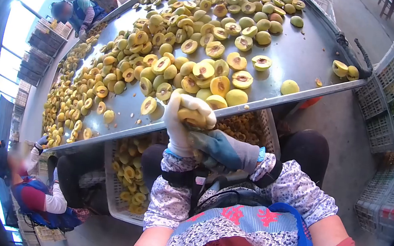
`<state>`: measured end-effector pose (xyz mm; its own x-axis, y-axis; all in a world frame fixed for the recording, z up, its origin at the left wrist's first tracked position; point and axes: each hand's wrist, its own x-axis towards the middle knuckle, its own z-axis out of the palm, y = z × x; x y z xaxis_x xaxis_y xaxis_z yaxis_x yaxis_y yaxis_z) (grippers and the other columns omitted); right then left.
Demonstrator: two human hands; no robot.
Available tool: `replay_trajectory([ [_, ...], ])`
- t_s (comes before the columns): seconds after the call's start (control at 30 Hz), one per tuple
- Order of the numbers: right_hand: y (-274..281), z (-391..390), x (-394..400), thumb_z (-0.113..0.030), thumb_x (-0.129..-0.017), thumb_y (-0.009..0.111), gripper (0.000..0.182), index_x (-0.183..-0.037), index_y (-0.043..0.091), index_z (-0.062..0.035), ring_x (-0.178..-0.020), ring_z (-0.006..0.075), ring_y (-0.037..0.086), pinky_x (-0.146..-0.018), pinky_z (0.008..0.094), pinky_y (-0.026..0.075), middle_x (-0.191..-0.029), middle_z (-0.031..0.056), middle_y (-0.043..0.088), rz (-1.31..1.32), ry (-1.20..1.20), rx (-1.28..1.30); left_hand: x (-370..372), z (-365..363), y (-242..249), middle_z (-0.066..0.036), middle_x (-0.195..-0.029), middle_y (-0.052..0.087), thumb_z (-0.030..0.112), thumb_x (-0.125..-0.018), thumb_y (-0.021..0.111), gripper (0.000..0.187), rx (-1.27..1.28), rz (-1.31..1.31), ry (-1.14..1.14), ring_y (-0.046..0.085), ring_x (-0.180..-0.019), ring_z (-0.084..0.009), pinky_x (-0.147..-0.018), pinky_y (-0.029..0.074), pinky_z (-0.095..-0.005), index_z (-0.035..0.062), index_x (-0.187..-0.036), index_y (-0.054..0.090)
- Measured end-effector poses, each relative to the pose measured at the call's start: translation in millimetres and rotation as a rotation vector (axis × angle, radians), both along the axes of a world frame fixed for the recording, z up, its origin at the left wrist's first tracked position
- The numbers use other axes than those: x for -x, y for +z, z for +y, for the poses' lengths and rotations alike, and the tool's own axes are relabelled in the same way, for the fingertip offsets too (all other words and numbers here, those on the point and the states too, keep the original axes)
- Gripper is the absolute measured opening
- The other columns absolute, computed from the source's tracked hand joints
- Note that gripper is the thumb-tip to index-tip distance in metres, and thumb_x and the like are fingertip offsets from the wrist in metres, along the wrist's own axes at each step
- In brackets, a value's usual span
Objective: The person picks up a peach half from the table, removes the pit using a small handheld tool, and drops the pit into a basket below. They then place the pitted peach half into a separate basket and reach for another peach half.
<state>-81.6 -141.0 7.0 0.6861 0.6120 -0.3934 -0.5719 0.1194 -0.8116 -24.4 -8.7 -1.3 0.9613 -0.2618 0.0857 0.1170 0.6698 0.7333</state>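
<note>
Just in front of the table's near edge, my left hand [175,124] in a white glove is closed around an apricot-like yellow-green fruit [192,118]. My right hand [221,148], in a grey glove with a blue-green coated palm, is curled close below the left one, near its wrist. Whatever those right fingers hold, if anything, is hidden. Halved fruits [204,70], many showing brown pits or hollows, lie heaped on the metal table [282,68] right beyond my hands.
Below the table edge stand a crate of fruit halves [132,174] and another crate [270,132] with small brownish pieces. Stacked white crates [391,105] are on the right. Two co-workers, one person [47,198] near left and another person [80,13] far left, sit along the table.
</note>
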Motion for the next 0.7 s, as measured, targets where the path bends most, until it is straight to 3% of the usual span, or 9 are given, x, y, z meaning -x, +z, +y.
replay_trajectory([
  [0.13, -24.3, 8.6, 3.6, -0.041, -0.101, 0.055, 0.039, -0.102, 0.066, -0.0036, -0.069, 0.0095, 0.053, -0.061, 0.0271, 0.046, -0.073, 0.0031, 0.061, -0.295, -0.185, -0.051, 1.6, -9.2, 1.3, -0.017, -0.076, 0.064, 0.038, -0.105, 0.042, 0.039, 0.073, 0.135, 0.033, 0.057, -0.056, -0.0288, -0.051, 0.047, -0.038, 0.007, -0.088, 0.057],
  [0.23, -37.8, 7.2, 3.2, -0.045, -0.1, 0.057, 0.041, -0.099, 0.065, -0.0048, -0.066, 0.009, 0.053, -0.06, 0.0273, 0.045, -0.075, 0.0003, 0.061, -0.52, -0.215, 0.092, -8.0, 4.9, -15.1, -0.009, -0.073, 0.061, 0.041, -0.103, 0.046, 0.035, 0.128, 0.238, -0.024, 0.057, -0.058, -0.0251, -0.049, 0.045, -0.0343, 0.0127, -0.088, 0.059],
  [0.3, -36.3, -0.2, 4.9, -0.039, -0.099, 0.056, 0.036, -0.103, 0.069, -0.0053, -0.084, 0.0216, 0.069, -0.078, 0.04, 0.053, -0.09, 0.0147, 0.073, -0.577, -0.047, 0.363, -16.0, 19.5, -14.4, 0.0, -0.075, 0.058, 0.047, -0.098, 0.051, 0.032, 0.294, 0.35, -0.208, 0.058, -0.065, -0.0188, -0.047, 0.044, -0.0288, 0.0184, -0.087, 0.06],
  [0.33, -37.0, -5.2, 6.1, -0.039, -0.099, 0.056, 0.036, -0.103, 0.069, -0.0053, -0.084, 0.0216, 0.069, -0.078, 0.04, 0.053, -0.09, 0.0147, 0.073, -0.576, -0.05, 0.365, -16.9, 24.5, -15.7, 0.005, -0.08, 0.062, 0.043, -0.095, 0.058, 0.025, 0.24, 0.329, -0.019, 0.055, -0.07, -0.0123, -0.054, 0.042, -0.0247, 0.019, -0.09, 0.063],
  [0.4, -37.1, -15.6, 6.2, -0.04, -0.096, 0.059, 0.034, -0.104, 0.071, -0.0095, -0.09, 0.0323, 0.071, -0.08, 0.0441, 0.053, -0.092, 0.0171, 0.072, -0.592, 0.145, 0.828, -16.1, 42.1, -1.6, 0.004, -0.085, 0.066, 0.043, -0.095, 0.058, 0.024, 0.194, 0.271, 0.158, 0.059, -0.071, -0.0132, -0.055, 0.046, -0.0248, 0.02, -0.094, 0.065],
  [0.53, -35.7, -20.8, 11.8, -0.043, -0.094, 0.06, 0.037, -0.103, 0.071, -0.009, -0.092, 0.0389, 0.068, -0.08, 0.0485, 0.053, -0.096, 0.0187, 0.071, -0.586, -0.005, 0.887, -10.6, 128.5, 20.7, -0.006, -0.097, 0.07, 0.035, -0.093, 0.065, 0.026, -0.362, 0.141, 0.553, 0.068, -0.077, -0.0191, -0.064, 0.056, -0.0306, 0.01, -0.101, 0.067],
  [0.6, -43.6, -15.6, 9.1, -0.047, -0.093, 0.06, 0.041, -0.098, 0.069, -0.0075, -0.09, 0.0425, 0.066, -0.077, 0.0491, 0.051, -0.089, 0.0212, 0.07, -0.631, -0.087, 0.842, -37.2, 200.8, -5.5, -0.011, -0.104, 0.07, 0.042, -0.093, 0.064, 0.041, -0.974, 0.115, 0.831, 0.069, -0.089, -0.0242, -0.072, 0.057, -0.0332, 0.0051, -0.111, 0.066],
  [0.63, -43.7, -12.1, 7.0, -0.047, -0.093, 0.06, 0.041, -0.101, 0.068, -0.0077, -0.09, 0.0427, 0.066, -0.077, 0.049, 0.052, -0.09, 0.0217, 0.07, -0.631, -0.114, 0.841, -39.9, 208.5, -2.8, -0.011, -0.104, 0.07, 0.042, -0.093, 0.064, 0.041, -0.982, 0.112, 0.837, 0.069, -0.089, -0.0242, -0.072, 0.057, -0.0332, 0.0051, -0.111, 0.066],
  [0.7, -42.6, -5.2, 1.2, -0.048, -0.093, 0.061, 0.042, -0.106, 0.067, -0.0081, -0.09, 0.0431, 0.066, -0.078, 0.0495, 0.052, -0.091, 0.0232, 0.069, -0.634, -0.158, 0.81, -47.3, 219.9, -1.3, -0.016, -0.112, 0.07, 0.041, -0.09, 0.068, 0.049, -1.515, 0.05, 0.899, 0.067, -0.103, -0.0288, -0.092, 0.052, -0.0378, 0.0015, -0.118, 0.065],
])
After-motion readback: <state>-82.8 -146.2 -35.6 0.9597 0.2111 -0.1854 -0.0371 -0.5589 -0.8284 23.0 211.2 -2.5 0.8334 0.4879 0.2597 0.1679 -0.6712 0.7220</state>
